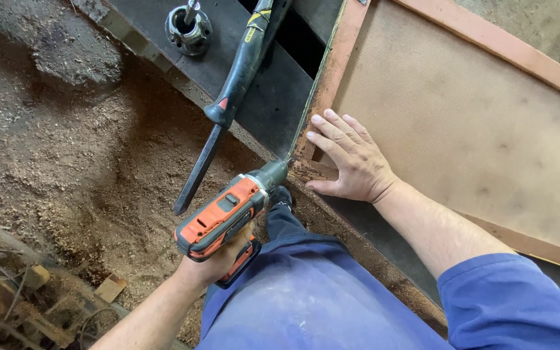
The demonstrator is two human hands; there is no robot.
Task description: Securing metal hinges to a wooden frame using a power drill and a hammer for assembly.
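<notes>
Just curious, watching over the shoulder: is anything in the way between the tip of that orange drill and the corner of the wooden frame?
Nothing visible. The orange and black cordless drill in the left hand has its tip right at the reddish wooden frame corner. The right hand lies flat beside it; the black-handled pry bar lies off to the side.

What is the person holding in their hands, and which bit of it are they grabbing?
The left hand grips an orange cordless drill by its handle. The right hand holds nothing; it lies flat on the wooden frame.
</notes>
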